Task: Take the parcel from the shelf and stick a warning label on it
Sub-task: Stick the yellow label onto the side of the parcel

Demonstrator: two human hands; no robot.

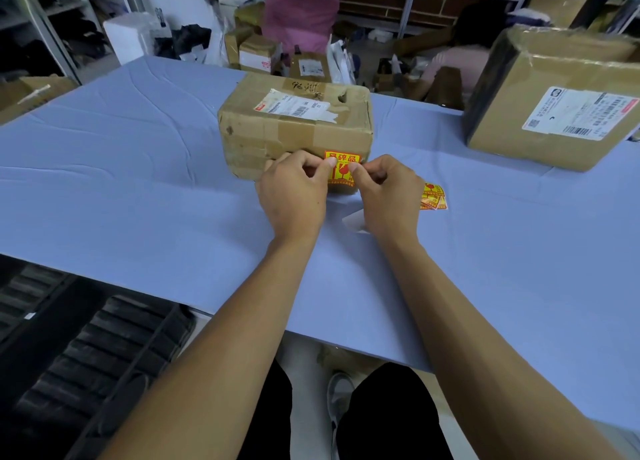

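Note:
A worn brown cardboard parcel (294,127) with a white shipping slip on top sits in the middle of the blue table (138,189). A yellow and red warning label (341,163) lies against the parcel's near side face. My left hand (294,193) pinches the label's left edge with thumb and forefinger. My right hand (388,196) pinches its right edge. Both hands cover the lower part of the label.
A small stack of spare warning labels (433,197) lies on the table just right of my right hand, and a white backing scrap (353,221) lies under it. A larger taped box (554,99) stands at the far right. Cartons and shelving crowd the background.

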